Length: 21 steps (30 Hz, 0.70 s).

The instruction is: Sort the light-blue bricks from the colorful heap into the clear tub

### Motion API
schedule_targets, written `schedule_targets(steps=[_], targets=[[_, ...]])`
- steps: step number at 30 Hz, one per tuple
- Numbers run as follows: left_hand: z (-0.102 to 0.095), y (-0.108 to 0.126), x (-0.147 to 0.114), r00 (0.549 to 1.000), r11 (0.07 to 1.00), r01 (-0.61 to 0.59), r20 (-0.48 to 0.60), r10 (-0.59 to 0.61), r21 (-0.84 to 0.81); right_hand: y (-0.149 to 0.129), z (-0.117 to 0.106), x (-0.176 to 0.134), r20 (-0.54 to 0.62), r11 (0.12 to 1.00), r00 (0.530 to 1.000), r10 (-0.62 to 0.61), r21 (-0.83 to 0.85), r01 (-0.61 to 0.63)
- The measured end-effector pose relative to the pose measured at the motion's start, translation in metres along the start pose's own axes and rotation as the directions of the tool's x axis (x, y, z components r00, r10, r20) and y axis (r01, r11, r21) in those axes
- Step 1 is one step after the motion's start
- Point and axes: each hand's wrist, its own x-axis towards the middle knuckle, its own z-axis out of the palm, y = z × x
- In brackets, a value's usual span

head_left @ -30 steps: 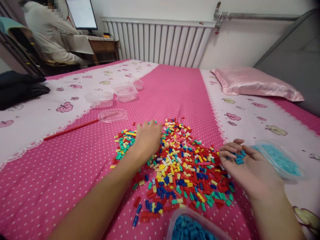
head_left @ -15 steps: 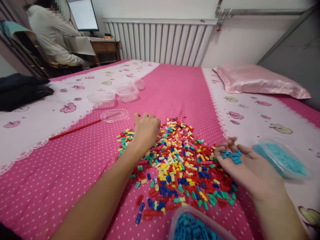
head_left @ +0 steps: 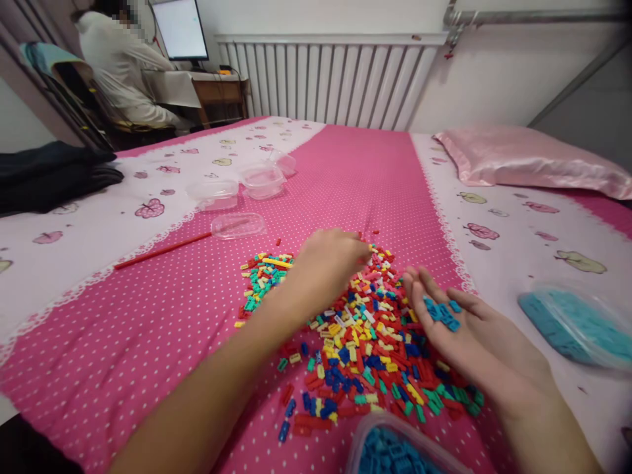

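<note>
Palm up at the right of the pile, my right hand (head_left: pixel 476 345) cups several small blue building bricks (head_left: pixel 443 313) near its fingers. My left hand (head_left: pixel 328 263) hovers over the back of a wide pile of mixed building bricks (head_left: pixel 355 336), back of the hand upward. Its fingers are bent and drawn together toward the right; what is between them, if anything, is hidden. Close to me at the bottom stands a clear plastic box (head_left: pixel 359 428) of darker blue bricks. Beyond my right hand is a second clear box (head_left: pixel 567 329) filled with light blue bricks.
Clear plastic containers (head_left: pixel 261 181) and a clear lid (head_left: pixel 237 226) lie at the back left, with a thin red stick (head_left: pixel 162 249) beside them. Dark folded cloth (head_left: pixel 54 174) sits far left, a pink pillow (head_left: pixel 528 158) far right. A person (head_left: pixel 123 66) sits at a desk.
My left hand has moved right across the pile, its fingers now drawn together. My right hand has come slightly left with the blue bricks still in it. The camera view has shifted slightly.
</note>
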Motion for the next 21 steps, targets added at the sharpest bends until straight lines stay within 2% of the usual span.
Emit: schedule_targets(steps=[1,2,3,5,6,8,16,21], targets=[[-0.010,-0.011,-0.001,0.989,0.991,0.104,0.095,-0.113,0.088,0.000,0.003,-0.002,-0.055,0.999,0.998,-0.017,0.036,0.019],[-0.018,-0.022,-0.003,0.950,0.957,0.215,0.187,-0.251,0.197,-0.001,0.007,-0.004,-0.102,0.997,0.994,-0.031,0.072,0.039],[-0.025,-0.031,-0.005,0.890,0.907,0.293,0.260,-0.375,0.304,-0.001,0.010,-0.005,-0.137,0.994,0.990,-0.037,0.101,0.052],[-0.032,-0.043,-0.010,0.832,0.877,0.320,0.335,-0.441,0.360,-0.002,0.013,-0.007,-0.163,0.988,0.985,-0.051,0.135,0.073],[-0.033,-0.046,-0.012,0.818,0.873,0.318,0.359,-0.449,0.369,-0.002,0.013,-0.007,-0.164,0.986,0.985,-0.058,0.143,0.082],[-0.030,-0.046,-0.015,0.817,0.883,0.294,0.383,-0.430,0.365,-0.002,0.012,-0.006,-0.150,0.984,0.986,-0.069,0.150,0.091],[-0.015,-0.038,-0.015,0.856,0.920,0.200,0.396,-0.331,0.337,-0.004,0.008,-0.005,-0.122,0.989,0.987,-0.105,0.093,0.117],[-0.014,-0.044,-0.016,0.839,0.923,0.185,0.434,-0.327,0.337,-0.005,0.010,-0.005,-0.137,0.987,0.983,-0.122,0.092,0.135]])
